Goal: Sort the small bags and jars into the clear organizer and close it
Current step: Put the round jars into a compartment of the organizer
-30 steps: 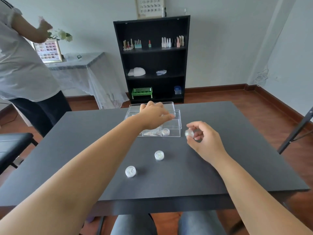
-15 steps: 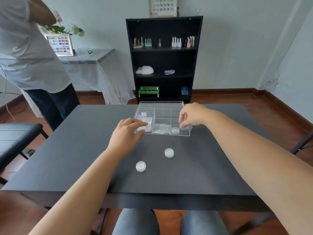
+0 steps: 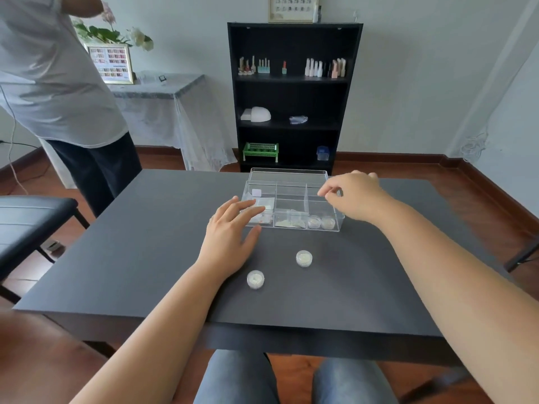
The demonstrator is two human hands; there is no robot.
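From the head view we see the clear organizer (image 3: 291,204) on the far middle of the dark table (image 3: 116,243), its lid lying open behind it. Two jars (image 3: 320,222) sit in its near right compartment, small bags (image 3: 264,205) in the left ones. Our left hand (image 3: 230,240) lies flat, fingers spread, touching the organizer's near left corner. Our right hand (image 3: 354,196) hovers over the right side, fingertips loosely together, holding nothing. Two loose jars (image 3: 304,258) stand near us on the table

Bright, soft daylight fills the room with faint shadows. Wide-angle distortion bends walls and stretches forearms toward 4 and 8 o'clock. The right hand (image 3: 354,196) is slightly motion-blurred; the matte tabletop (image 3: 145,258) shows no glare.
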